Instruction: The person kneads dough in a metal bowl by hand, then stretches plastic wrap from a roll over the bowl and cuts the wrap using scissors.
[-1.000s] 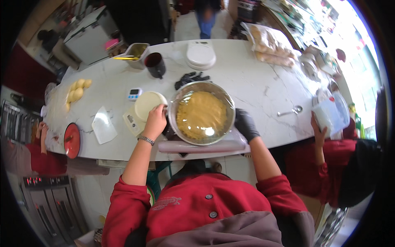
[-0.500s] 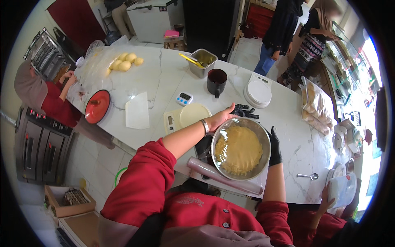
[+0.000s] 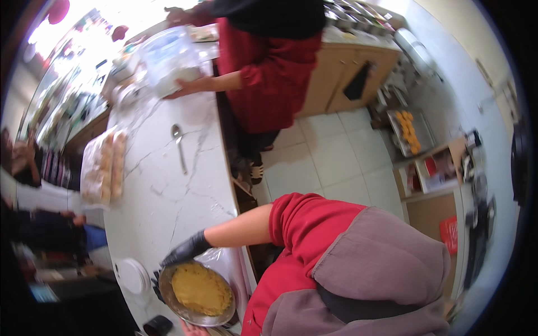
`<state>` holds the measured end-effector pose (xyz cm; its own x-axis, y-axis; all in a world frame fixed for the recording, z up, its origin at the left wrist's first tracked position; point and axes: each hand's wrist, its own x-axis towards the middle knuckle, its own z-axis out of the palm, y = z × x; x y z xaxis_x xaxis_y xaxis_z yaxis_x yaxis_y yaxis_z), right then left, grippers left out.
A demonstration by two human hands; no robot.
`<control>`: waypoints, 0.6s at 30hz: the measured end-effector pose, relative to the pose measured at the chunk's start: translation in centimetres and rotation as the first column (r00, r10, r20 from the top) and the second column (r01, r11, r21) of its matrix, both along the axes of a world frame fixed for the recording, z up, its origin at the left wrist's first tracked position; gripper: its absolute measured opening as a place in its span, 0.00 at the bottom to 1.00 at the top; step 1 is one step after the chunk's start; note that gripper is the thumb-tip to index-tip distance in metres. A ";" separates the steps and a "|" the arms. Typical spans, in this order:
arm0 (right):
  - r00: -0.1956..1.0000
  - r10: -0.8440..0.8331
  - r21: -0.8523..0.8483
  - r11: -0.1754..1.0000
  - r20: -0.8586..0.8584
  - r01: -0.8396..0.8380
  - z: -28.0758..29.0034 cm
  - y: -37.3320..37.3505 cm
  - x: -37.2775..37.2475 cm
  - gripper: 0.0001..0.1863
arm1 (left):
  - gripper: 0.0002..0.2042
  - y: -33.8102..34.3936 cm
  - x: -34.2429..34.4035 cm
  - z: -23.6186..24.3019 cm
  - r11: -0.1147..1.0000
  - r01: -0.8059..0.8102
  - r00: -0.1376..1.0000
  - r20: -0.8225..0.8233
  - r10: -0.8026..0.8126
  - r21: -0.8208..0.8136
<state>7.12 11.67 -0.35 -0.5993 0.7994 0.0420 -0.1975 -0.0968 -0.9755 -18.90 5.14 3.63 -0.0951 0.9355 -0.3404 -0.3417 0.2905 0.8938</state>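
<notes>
A round metal bowl holding a flattened mass of yellow dough is at the table's near edge, low in the picture. My right hand, in a black glove, lies along its upper rim and grips it. At the lower picture border, the bare fingers of my left hand hold the rim; the rest of that hand is cut off. Beside the bowl, toward my body, lies a pale roll of plastic film. A loose black glove shows partly behind the bowl.
A white scale and a dark mug stand beyond the bowl. Farther along the marble table are a metal spoon and bagged bread. A co-worker at the table's end holds a clear tub.
My view has swung far to the right, bringing the co-worker, floor and side shelves in. The bowl now appears at the lower left, with both my hands still at its rim.
</notes>
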 end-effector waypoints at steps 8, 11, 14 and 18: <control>0.631 -0.765 0.448 0.614 0.134 0.650 0.2 -10.0 12.7 0.20 | 0.30 -3.0 10.8 2.7 0.934 0.309 0.659 -0.748 -0.077 0.177; 0.425 -0.793 0.425 0.598 0.437 0.679 -1.4 -17.9 21.1 0.19 | 0.27 -4.9 14.9 3.9 0.883 0.432 0.479 -0.876 -0.054 0.182; 0.172 -0.671 0.447 0.641 0.722 0.625 -14.0 -28.6 29.6 0.14 | 0.24 -7.2 20.4 4.7 0.815 0.570 0.279 -0.957 -0.077 0.100; 0.023 -0.376 0.304 0.783 0.927 0.542 -25.2 -47.0 42.2 0.12 | 0.21 -10.9 29.4 4.3 0.707 0.687 -0.063 -0.983 -0.170 -0.167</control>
<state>49.31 -35.32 -25.54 0.3843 0.8722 -0.3026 0.7627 -0.4847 -0.4283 10.54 -5.77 7.95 0.4024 0.9113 -0.0869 0.8681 -0.3497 0.3522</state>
